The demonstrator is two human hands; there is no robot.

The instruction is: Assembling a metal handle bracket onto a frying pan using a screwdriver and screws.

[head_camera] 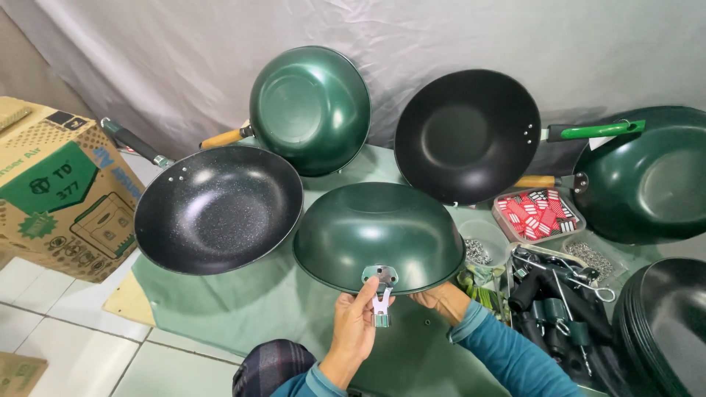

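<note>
A green wok body (379, 234) without a handle lies upside down in front of me, its metal handle bracket (380, 276) facing me. My left hand (354, 328) pinches a small silver metal piece (381, 305) against that bracket. Under the wok's near right rim, my right hand (443, 300) holds the wok up; its fingers are partly hidden.
Other woks stand around: a black speckled one (218, 209) at left, a green one (310, 110) and a black one (466, 136) leaning on the grey cloth, another green one (647, 184) at right. Trays hold red packets (537, 214), screws (478, 251) and handles (559, 309). A cardboard box (62, 191) sits left.
</note>
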